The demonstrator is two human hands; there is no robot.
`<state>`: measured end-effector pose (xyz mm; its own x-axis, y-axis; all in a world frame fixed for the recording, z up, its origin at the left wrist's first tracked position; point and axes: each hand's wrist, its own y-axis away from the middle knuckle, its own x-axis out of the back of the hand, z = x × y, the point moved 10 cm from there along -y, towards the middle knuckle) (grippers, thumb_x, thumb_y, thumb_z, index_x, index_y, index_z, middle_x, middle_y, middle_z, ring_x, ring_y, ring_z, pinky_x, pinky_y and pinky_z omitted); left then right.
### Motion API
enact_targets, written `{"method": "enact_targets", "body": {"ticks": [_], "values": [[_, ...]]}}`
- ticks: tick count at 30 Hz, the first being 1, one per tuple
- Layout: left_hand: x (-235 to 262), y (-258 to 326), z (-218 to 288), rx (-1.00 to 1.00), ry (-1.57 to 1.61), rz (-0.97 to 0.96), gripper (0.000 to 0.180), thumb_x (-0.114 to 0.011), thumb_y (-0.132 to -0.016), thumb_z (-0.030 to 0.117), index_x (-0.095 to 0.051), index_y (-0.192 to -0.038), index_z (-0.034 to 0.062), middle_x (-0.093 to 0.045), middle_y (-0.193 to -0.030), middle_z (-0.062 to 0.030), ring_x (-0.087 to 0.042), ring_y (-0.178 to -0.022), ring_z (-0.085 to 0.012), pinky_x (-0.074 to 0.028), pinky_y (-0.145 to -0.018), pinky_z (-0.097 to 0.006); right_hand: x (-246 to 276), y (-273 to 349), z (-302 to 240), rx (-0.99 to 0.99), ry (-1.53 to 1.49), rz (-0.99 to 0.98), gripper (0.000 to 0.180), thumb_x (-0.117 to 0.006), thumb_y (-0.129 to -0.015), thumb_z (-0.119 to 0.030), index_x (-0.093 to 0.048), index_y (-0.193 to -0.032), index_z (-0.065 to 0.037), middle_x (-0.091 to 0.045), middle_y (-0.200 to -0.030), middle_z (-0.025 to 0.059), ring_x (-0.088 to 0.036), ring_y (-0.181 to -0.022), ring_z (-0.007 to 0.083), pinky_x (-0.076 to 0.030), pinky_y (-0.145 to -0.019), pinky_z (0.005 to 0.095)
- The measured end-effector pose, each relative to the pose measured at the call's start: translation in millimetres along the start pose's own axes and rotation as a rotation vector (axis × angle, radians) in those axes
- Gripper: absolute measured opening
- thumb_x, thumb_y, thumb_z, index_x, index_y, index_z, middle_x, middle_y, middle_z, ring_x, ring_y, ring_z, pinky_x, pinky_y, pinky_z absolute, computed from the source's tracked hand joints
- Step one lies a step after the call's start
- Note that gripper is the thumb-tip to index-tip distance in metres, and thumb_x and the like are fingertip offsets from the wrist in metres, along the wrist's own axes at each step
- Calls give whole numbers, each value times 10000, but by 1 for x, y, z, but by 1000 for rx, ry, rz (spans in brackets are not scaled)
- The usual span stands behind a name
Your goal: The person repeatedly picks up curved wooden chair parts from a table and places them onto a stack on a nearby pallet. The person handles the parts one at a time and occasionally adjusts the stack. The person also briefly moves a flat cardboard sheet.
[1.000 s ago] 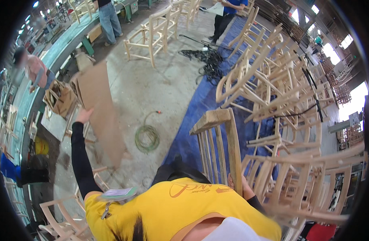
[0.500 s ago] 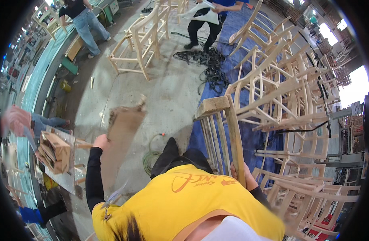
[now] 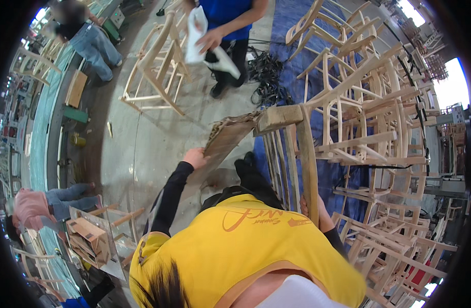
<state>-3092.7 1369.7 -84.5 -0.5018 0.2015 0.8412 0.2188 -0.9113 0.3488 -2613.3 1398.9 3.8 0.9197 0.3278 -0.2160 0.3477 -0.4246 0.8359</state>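
Note:
My left hand [image 3: 195, 158] is closed on the edge of a brown cardboard sheet [image 3: 226, 145] with a ragged, layered far edge. The sheet's far end comes right up to a wooden slatted frame [image 3: 308, 159], and I cannot tell whether they touch. This frame, with its thick end block and several thin slats, stands upright at my right side. My right hand [image 3: 321, 213] is closed around its long rail near my body; part of the fingers is behind the rail.
Stacked pale wooden chair frames [image 3: 369, 97] stand at the right on a blue floor sheet [image 3: 281, 46]. Ahead, a person in blue [image 3: 227, 25] holds white sheets, near black straps [image 3: 268, 82] on the floor. A chair [image 3: 161, 72] stands ahead left; a cardboard box [image 3: 89, 238] sits left.
My left hand has swung the cardboard to the right, up to the slatted frame. The frame stays in my right hand. The person in blue is closer, and the view has shifted.

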Motion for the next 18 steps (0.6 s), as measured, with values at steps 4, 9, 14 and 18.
{"method": "enact_targets", "body": {"ticks": [4,9,14,18], "values": [[8,-94,53,-51,-6,94,401,-627,-840,386,-645,-977,9,-677,-920,-217,-649,-889,-389,-517,-792,-477,12,-21,-34,10,-35,27,616,-330,-969,-636,-495,-693,-110,-422,-509,13,-407,-385,137,-336,-374,271],[44,-203,113,-62,-30,179,355,-629,-839,357,-646,-925,13,-676,-927,-216,-648,-912,-380,-509,-824,-480,25,-48,-81,28,-45,49,608,-329,-974,-627,-499,-701,-110,-423,-518,12,-406,-391,134,-335,-379,268],[95,-295,127,137,75,167,403,-618,-856,376,-661,-998,2,-681,-987,-208,-644,-960,-374,-502,-869,-462,29,-80,-129,44,-50,72,600,-328,-980,-617,-502,-710,-110,-425,-527,10,-406,-398,130,-335,-384,265],[151,-345,125,125,78,296,410,-633,-848,361,-664,-992,-22,-679,-974,-219,-633,-945,-396,-504,-844,-445,29,-106,-171,75,-54,94,594,-327,-984,-610,-505,-717,-110,-426,-534,9,-405,-403,127,-334,-389,263]]}}
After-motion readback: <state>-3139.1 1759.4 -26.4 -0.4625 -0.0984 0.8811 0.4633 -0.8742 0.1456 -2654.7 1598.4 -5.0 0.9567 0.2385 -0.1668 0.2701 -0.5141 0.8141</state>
